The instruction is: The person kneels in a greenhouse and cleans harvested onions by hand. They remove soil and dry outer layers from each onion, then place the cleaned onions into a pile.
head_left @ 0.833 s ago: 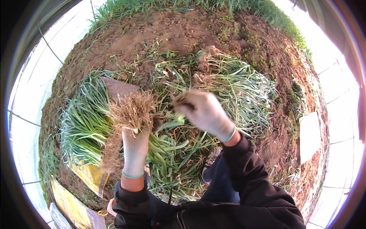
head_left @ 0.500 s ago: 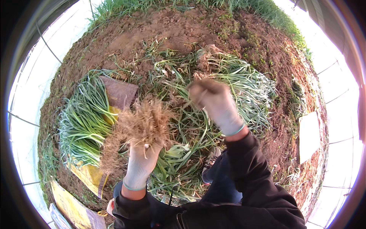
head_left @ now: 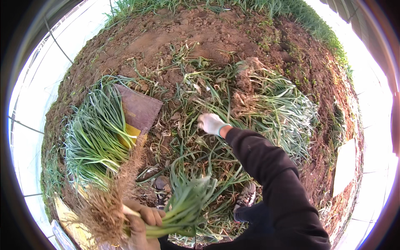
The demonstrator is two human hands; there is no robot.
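Note:
Low at the left, my left hand (head_left: pixel 141 221), in a soiled glove, is wrapped round a bunch of green onions (head_left: pixel 183 204). The bushy brown roots (head_left: pixel 102 212) stick out to the left and the green leaves fan to the right. My right hand (head_left: pixel 211 124), in a white glove with soiled fingertips, hovers over loose leaves in the middle. Its fingers look curled; whatever they may hold is hidden. A laid pile of green onions (head_left: pixel 98 137) lies at the left, roots toward me. More, with earthy roots, form a second pile (head_left: pixel 279 106) at the right.
Under the left pile lies a brown and yellow sack (head_left: pixel 139 106). Cast-off leaves (head_left: pixel 208 89) litter the soil between the piles and round my shoes (head_left: pixel 246 195). A pale flat sheet (head_left: pixel 345 166) lies far right. Growing green plants (head_left: pixel 291 14) line the back.
My left hand has come down and toward me, turning the bunch so its roots point left. My right hand has dropped down and left, away from the right pile.

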